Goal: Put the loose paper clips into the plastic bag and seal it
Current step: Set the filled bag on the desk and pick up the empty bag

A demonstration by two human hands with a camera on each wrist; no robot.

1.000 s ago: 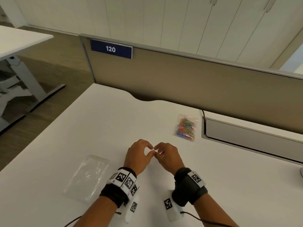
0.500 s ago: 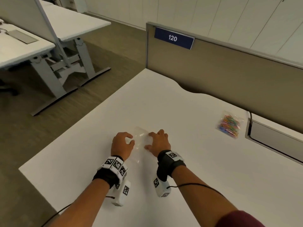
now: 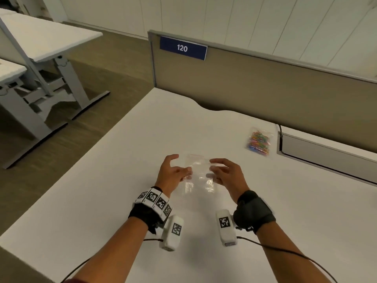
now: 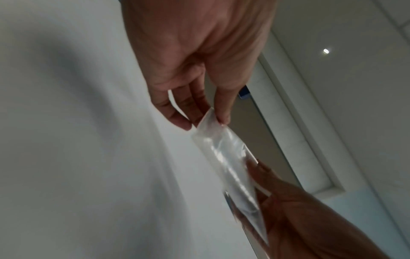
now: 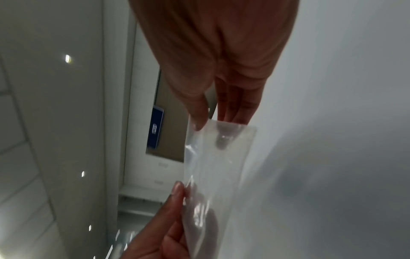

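The head view is taking in the whole white desk (image 3: pixel 114 176), while the wrist views are closing in on the fingertips alone. From above, the left hand (image 3: pixel 171 174) and the right hand (image 3: pixel 226 174) are holding an empty clear plastic bag (image 3: pixel 199 176) between them, just above the desk. The left wrist view is showing the left thumb and fingers pinching one side edge of the bag (image 4: pixel 221 152); the right wrist view is showing the right thumb and fingers pinching the opposite edge (image 5: pixel 213 157), fingers nearly straight behind the film. Nothing is showing inside this bag. Only the head view is showing the paper clips (image 3: pixel 258 142), a many-coloured heap lying in a second clear bag well apart, near the beige partition (image 3: pixel 265 88) with its blue sign (image 3: pixel 182 48) reading 120.
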